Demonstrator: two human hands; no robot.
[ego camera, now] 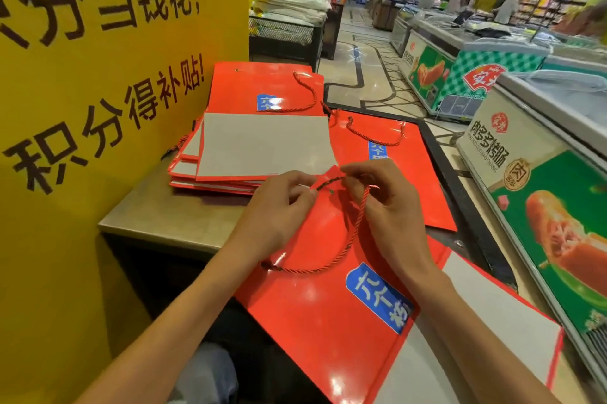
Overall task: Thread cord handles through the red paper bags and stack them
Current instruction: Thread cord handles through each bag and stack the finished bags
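Note:
A flat red paper bag (331,315) with a blue label lies in front of me, its top corner raised. My left hand (279,206) pinches that corner beside a small eyelet hole. My right hand (384,196) pinches the end of a red twisted cord (353,232) right at the hole. The cord loops down over the bag, its other end fixed at the bag's left edge. A stack of red bags (236,153), grey sides up, sits on the steel counter (164,216). Two bags with cords fitted, one (262,88) at the back and one (387,153) to the right, lie beyond.
A yellow wall (98,75) with black characters stands close on the left. Chest freezers (542,180) with sausage adverts line the right side. A tiled aisle (361,68) runs ahead, with a white-goods display (289,6) and shoppers far back.

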